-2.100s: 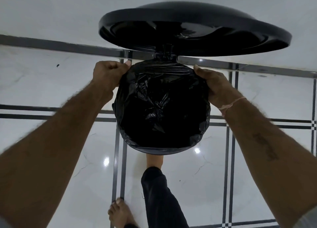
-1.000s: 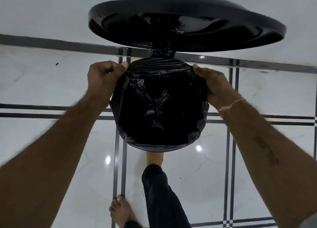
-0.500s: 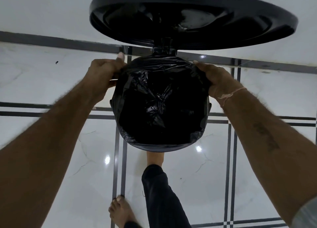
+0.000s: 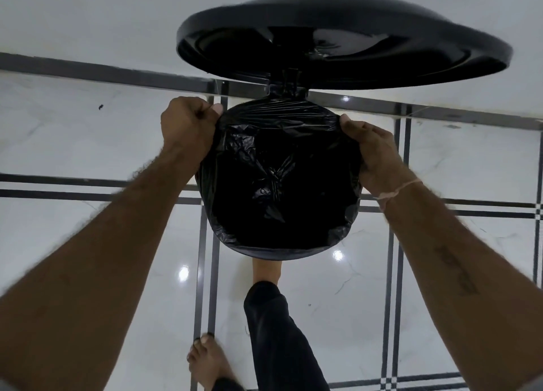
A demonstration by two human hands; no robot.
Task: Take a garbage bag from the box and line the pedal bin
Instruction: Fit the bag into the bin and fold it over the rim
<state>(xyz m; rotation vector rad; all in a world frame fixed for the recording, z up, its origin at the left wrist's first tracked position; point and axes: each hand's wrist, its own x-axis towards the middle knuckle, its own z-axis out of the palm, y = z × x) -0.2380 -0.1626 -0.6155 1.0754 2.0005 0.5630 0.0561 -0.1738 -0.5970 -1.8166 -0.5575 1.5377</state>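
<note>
Fingers (image 4: 351, 126) of both hands pinch garbage bag (image 4: 279, 185) hem either side of pedal bin (image 4: 279, 251) rim | lid (image 4: 343, 38) up | advice: stretch evenly, fold hem down all round.

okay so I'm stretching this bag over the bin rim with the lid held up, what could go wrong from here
The bag looks stretched tight at the back rim between your left hand and right hand; pulling harder could tear the thin plastic.

The lid is up, apparently because your foot is on the pedal. If the foot slips, the lid could drop onto your hands.

Letting go of one side early might let that edge slip back inside the bin.
</note>
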